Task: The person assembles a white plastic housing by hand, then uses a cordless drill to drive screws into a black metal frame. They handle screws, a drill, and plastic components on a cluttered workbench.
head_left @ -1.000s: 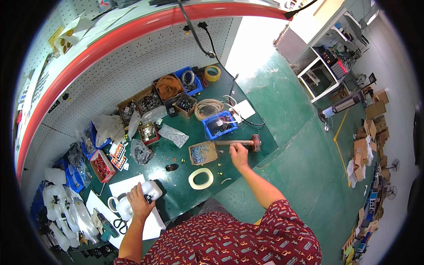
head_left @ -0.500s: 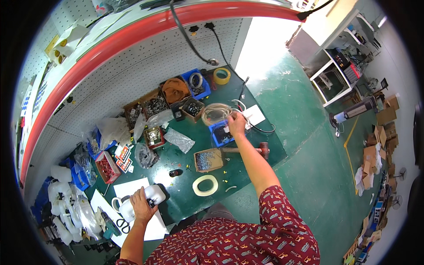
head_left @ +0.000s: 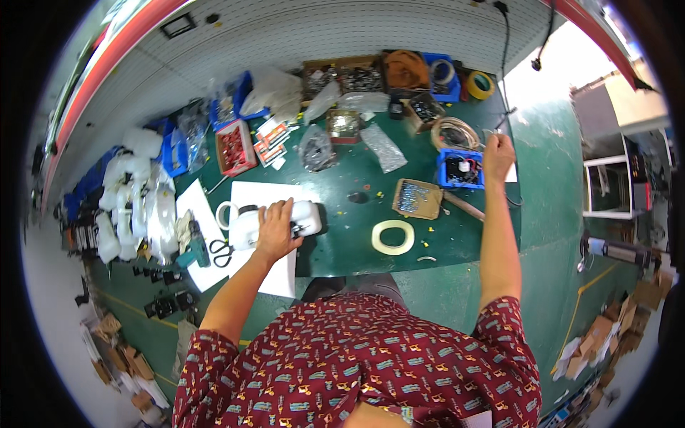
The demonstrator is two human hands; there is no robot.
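Steadily, it seems: left hand (head_left: 277,230) clamped over white bottle (head_left: 245,231), near the table's (head_left: 335,246) front edge. Right hand (head_left: 498,158) well apart, by blue bin (head_left: 449,170) toward right edge; grip unclear. Firm palm should stop rolling.

Loud maroon shirt (head_left: 342,349) with teal-and-yellow motifs, dark green bench (head_left: 335,250)
White jug (head_left: 245,230) and cream ring (head_left: 391,250) toward the front edge, blue bin (head_left: 457,185) by the right, yellow tape (head_left: 472,90) at the far right corner; far-edge cloth (head_left: 407,69) is rusty orange, I think.
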